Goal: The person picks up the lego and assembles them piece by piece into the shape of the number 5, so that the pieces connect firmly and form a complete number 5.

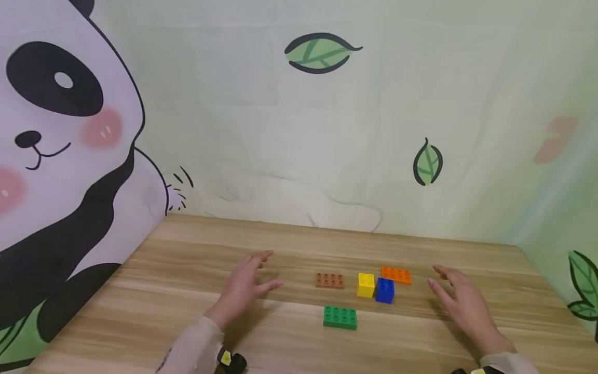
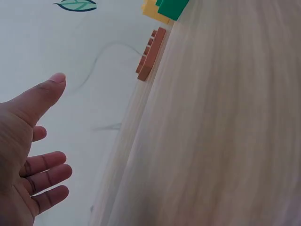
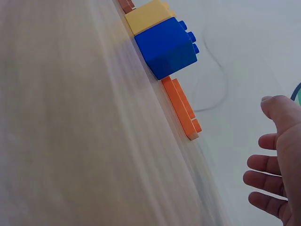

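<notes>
Both hands hover over the wooden table with nothing in them. My left hand [image 1: 243,280] is to the left of a flat brown brick [image 1: 329,281], its thumb and fingers spread apart. To the right of a flat orange brick [image 1: 396,275] is my right hand [image 1: 463,301], fingers loosely bent and thumb out. Between the hands, a yellow cube brick [image 1: 366,285] stands close beside a blue cube brick [image 1: 385,290], just in front of the orange one. Nearest the front lies a green brick [image 1: 340,317] with two rows of studs. The right wrist view shows the blue brick [image 3: 167,47] upright, studs up.
The wood-grained table [image 1: 280,343] ends at a pale fabric backdrop [image 1: 243,104] printed with leaves. A large printed panda [image 1: 117,208] covers the backdrop's left side. Dark wrist cameras [image 1: 232,360] are strapped at the sleeves.
</notes>
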A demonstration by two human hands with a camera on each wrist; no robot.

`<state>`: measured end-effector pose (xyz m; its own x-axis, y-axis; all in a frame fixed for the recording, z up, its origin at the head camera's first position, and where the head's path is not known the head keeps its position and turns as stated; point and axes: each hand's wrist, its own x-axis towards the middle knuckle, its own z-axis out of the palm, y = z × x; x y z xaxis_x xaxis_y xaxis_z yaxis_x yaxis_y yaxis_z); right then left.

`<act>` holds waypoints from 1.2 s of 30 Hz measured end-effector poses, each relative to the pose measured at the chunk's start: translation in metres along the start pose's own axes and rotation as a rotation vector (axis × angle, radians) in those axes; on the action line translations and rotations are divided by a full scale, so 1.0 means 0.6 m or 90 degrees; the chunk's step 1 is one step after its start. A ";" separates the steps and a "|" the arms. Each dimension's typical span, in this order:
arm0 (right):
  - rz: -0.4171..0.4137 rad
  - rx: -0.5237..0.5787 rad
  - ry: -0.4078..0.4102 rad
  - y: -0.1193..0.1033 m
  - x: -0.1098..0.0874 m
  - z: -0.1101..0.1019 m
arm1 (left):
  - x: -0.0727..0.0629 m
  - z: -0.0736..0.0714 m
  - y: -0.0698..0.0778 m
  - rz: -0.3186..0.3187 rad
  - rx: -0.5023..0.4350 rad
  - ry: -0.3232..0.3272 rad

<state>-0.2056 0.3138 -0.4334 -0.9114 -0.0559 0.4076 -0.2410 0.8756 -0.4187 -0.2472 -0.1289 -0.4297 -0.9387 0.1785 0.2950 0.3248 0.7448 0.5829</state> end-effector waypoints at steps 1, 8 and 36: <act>-0.004 0.005 0.007 -0.001 0.000 0.000 | 0.000 0.000 0.004 0.002 -0.012 0.000; -0.003 0.049 0.015 -0.013 0.001 -0.002 | -0.003 0.000 0.030 -0.004 -0.115 -0.015; 0.017 0.155 -0.062 -0.063 0.019 -0.002 | -0.018 0.024 0.093 0.111 -0.182 -0.197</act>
<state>-0.2067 0.2808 -0.4118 -0.9437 -0.0906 0.3180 -0.2784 0.7368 -0.6162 -0.2204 -0.0801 -0.4115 -0.8431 0.5023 0.1922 0.4595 0.4872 0.7426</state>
